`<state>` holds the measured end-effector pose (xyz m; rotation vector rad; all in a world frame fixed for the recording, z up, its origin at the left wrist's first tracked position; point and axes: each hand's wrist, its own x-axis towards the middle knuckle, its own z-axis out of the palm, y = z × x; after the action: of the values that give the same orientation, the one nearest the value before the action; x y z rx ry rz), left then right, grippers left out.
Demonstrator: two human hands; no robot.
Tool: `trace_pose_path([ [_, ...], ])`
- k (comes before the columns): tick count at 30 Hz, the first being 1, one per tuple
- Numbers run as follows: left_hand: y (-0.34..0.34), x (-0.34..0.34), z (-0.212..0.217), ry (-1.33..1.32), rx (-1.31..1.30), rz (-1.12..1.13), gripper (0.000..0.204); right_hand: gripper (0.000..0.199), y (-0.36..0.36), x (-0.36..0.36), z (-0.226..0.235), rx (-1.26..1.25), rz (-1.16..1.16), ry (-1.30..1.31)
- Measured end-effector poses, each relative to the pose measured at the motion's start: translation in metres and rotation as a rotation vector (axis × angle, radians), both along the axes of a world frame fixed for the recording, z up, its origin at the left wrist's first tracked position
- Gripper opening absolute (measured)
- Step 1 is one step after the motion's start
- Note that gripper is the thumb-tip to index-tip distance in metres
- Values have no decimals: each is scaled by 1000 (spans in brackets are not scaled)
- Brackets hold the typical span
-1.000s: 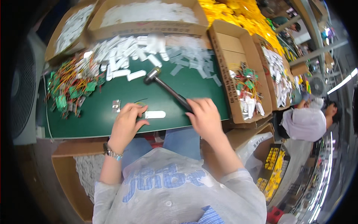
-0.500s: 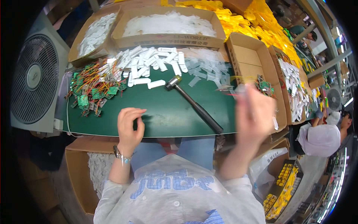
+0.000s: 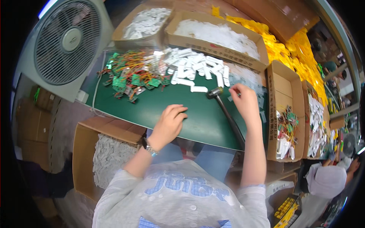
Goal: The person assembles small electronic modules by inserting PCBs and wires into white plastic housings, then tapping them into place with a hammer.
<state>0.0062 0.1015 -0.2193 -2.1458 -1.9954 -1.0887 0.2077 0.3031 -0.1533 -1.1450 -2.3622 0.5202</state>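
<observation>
My left hand [image 3: 170,123] is over the near part of the green table, fingers loosely bent and slightly apart, with nothing visible in them. My right hand [image 3: 244,102] is beside the hammer [image 3: 230,121], its thumb and fingers curled together near the thin translucent plastic pieces [image 3: 249,81]; what the fingertips hold, if anything, is too small to make out. The black-handled hammer lies slanting toward the table's front edge. Beyond my hands, white plastic casings [image 3: 199,68] form a loose pile. Green circuit boards with red and yellow wires [image 3: 133,76] are heaped to their left.
At the back stand cardboard boxes of white parts [image 3: 146,24] and translucent pieces [image 3: 216,34]. An open box [image 3: 283,83] at right holds wired boards and white casings. A large fan [image 3: 70,41] stands left; yellow parts [image 3: 292,57] lie behind. A person [image 3: 327,180] sits far right.
My right hand has moved left from the box's near edge to beside the hammer head. My left hand's fingers have lowered toward the table. The whole view has swung and tilted.
</observation>
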Motion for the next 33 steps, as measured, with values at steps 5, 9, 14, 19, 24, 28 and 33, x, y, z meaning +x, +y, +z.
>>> trace_pose_path([
  [5, 0, 1, -5, -106, 40, -80, 23, 21, 25, -52, -22, 165, -82, -284],
  [9, -4, -5, 6, -92, 75, -67, 21, 21, 32, -65, -30, 198, -114, -328],
  [14, 7, -49, 35, -21, 189, 116, 19, 27, 2, -44, -19, 271, 60, 44],
  [19, 56, -119, 70, 130, 81, 415, 11, 47, -73, -12, -12, 265, 405, -208],
  [24, 128, -187, 72, 488, -221, 726, 25, 56, -104, 3, -41, 290, 397, -198],
  [28, 150, -209, 71, 512, -415, 725, 36, 55, -102, 14, -54, 233, 347, -138],
  [33, 147, -208, 89, 244, -449, 617, 31, 53, -103, 17, -58, 197, 323, -65],
])
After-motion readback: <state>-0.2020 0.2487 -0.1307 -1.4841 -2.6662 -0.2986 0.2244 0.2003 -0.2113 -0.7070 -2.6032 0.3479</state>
